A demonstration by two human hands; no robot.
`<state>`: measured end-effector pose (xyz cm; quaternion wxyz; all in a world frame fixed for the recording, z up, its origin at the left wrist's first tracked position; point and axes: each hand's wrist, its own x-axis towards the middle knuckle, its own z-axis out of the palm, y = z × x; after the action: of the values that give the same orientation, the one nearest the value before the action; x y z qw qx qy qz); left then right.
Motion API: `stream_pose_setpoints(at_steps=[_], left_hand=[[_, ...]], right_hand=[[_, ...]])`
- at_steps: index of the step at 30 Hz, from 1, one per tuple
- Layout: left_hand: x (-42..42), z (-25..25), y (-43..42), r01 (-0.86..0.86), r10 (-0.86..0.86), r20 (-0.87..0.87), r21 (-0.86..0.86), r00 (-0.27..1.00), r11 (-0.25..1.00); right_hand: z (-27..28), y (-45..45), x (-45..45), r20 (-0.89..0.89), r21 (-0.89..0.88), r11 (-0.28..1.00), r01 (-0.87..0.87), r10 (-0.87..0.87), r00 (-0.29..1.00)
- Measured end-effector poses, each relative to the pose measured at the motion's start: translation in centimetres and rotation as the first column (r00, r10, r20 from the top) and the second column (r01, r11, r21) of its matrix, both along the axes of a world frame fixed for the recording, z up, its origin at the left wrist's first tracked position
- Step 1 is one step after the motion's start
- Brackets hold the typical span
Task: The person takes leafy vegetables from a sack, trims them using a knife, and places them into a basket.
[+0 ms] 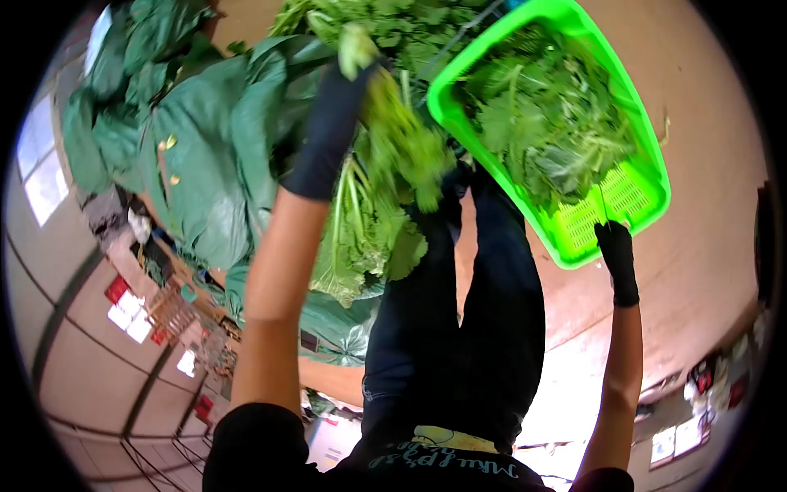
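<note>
Closed around leafy greens (403, 135), your left hand (346, 92) blurs; your right hand (616, 252) is by the green basket (627, 197), its grip too unclear to tell.

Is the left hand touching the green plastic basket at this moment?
Apart: the head view plainly shows leafy greens in the gap between the left hand and the green plastic basket.
</note>
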<state>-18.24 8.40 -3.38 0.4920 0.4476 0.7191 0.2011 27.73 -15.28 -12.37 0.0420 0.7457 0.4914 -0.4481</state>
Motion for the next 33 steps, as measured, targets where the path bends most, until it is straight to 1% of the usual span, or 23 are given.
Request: stream_pose_setpoints(at_steps=[1, 2, 3, 4, 5, 6, 8, 10, 11, 12, 14, 15, 16, 18, 20, 22, 23, 24, 26, 28, 29, 30, 33], left_hand=[[-5.6, -1.6, 2.6, 0.366, -0.336, -0.257, 0.079, 0.906, 0.927], [-8.5, -0.9, 4.3, 0.671, -0.363, -0.685, 0.247, 0.631, 0.7], [-12.6, -2.0, 6.7, 0.771, -0.358, -0.735, 0.342, 0.576, 0.537], [-15.3, -3.0, 7.0, 0.565, -0.229, -0.609, 0.441, 0.759, 0.698], [-15.6, -2.8, 6.7, 0.199, -0.067, -0.331, 0.384, 0.941, 0.902], [-15.7, -2.7, 6.7, -0.171, 0.186, -0.059, 0.203, 0.981, 0.964], [-19.4, -8.2, 2.0, 0.088, -0.078, -0.084, 0.126, 0.993, 0.988], [-21.0, -14.8, -5.9, 0.219, -0.217, 0.061, -0.012, 0.974, 0.976], [-20.2, -17.4, -9.6, 0.365, -0.413, -0.291, -0.208, 0.863, 0.908], [-18.7, -19.2, -13.0, 0.41, -0.598, -0.544, -0.436, 0.588, 0.801], [-15.8, -19.4, -18.6, 0.139, -0.271, -0.591, -0.259, 0.76, 0.956], [-16.0, -21.0, -20.0, 0.066, -0.311, -0.494, -0.452, 0.812, 0.89], [-14.2, -19.5, -20.5, 0.049, -0.29, -0.591, -0.389, 0.753, 0.92], [-14.8, -19.8, -21.0, 0.02, -0.257, -0.651, -0.348, 0.714, 0.937], [-17.8, -21.2, -21.8, -0.041, -0.193, -0.477, -0.437, 0.858, 0.898], [-20.1, -20.6, -23.1, -0.021, -0.144, -0.49, -0.315, 0.86, 0.949], [-20.8, -20.4, -24.5, -0.065, 0.024, -0.373, -0.097, 0.927, 0.993], [-19.9, -17.5, -23.8, -0.168, 0.17, -0.007, -0.171, 0.985, 0.971], [-18.1, -13.0, -22.8, -0.063, 0.063, -0.007, -0.112, 0.998, 0.992], [-16.0, -8.6, -21.5, 0.018, -0.019, -0.006, -0.041, 1.0, 0.999], [-14.0, -5.8, -20.0, -0.015, 0.017, 0.072, -0.034, 0.997, 0.999], [-11.4, -2.6, -17.9, -0.049, 0.054, 0.155, -0.032, 0.986, 0.998], [-3.4, 4.8, -11.9, 0.254, -0.224, 0.213, -0.126, 0.951, 0.959]], right_hand=[[0.2, 0.3, -0.4, -0.006, -0.027, 0.999, 0.018, -0.018, 1.0], [0.4, 0.5, -0.8, -0.005, -0.063, 0.997, 0.038, -0.038, 0.999], [0.7, 0.8, -1.2, -0.021, -0.047, 0.999, 0.005, -0.006, 1.0], [0.7, 0.9, -1.8, -0.027, -0.056, 0.998, 0.0, -0.001, 1.0], [0.7, 1.0, -2.3, -0.031, -0.063, 0.998, -0.007, 0.006, 1.0], [0.5, 1.4, -2.7, -0.033, -0.064, 0.998, -0.009, 0.007, 0.999], [0.8, 1.8, -4.1, -0.101, -0.056, 0.998, -0.017, 0.011, 0.995], [1.1, 2.3, -5.7, -0.141, -0.023, 0.998, -0.062, 0.058, 0.988], [1.0, 2.3, -6.2, -0.129, -0.015, 0.995, -0.1, 0.097, 0.987], [1.5, 2.6, -7.3, -0.153, -0.023, 0.997, -0.071, 0.067, 0.986], [1.8, 2.4, -8.3, -0.147, -0.032, 0.996, -0.081, 0.075, 0.986], [2.3, 2.6, -9.0, -0.16, -0.05, 0.997, -0.056, 0.047, 0.986], [3.0, 2.7, -9.7, -0.169, -0.07, 0.997, -0.029, 0.017, 0.985], [3.6, 2.4, -10.3, -0.185, -0.086, 0.996, -0.018, 0.001, 0.983], [3.9, 1.9, -10.6, -0.21, -0.07, 0.996, -0.047, 0.032, 0.977], [4.6, 2.1, -11.9, -0.246, -0.06, 0.997, -0.037, 0.022, 0.969], [4.6, 2.0, -12.4, -0.262, -0.048, 0.997, -0.063, 0.048, 0.964], [4.5, 2.1, -12.8, -0.277, -0.03, 0.996, -0.083, 0.072, 0.958], [6.2, 3.3, -15.3, -0.315, -0.095, 0.995, -0.021, -0.01, 0.949], [6.8, 3.4, -16.7, -0.328, -0.056, 0.997, -0.054, 0.032, 0.944], [8.7, 4.6, -17.9, -0.319, 0.002, 0.994, -0.107, 0.102, 0.942], [9.8, 5.3, -18.9, -0.322, 0.18, 0.975, -0.128, 0.182, 0.929], [13.1, 8.2, -18.8, -0.295, 0.317, 0.924, -0.215, 0.312, 0.903]])
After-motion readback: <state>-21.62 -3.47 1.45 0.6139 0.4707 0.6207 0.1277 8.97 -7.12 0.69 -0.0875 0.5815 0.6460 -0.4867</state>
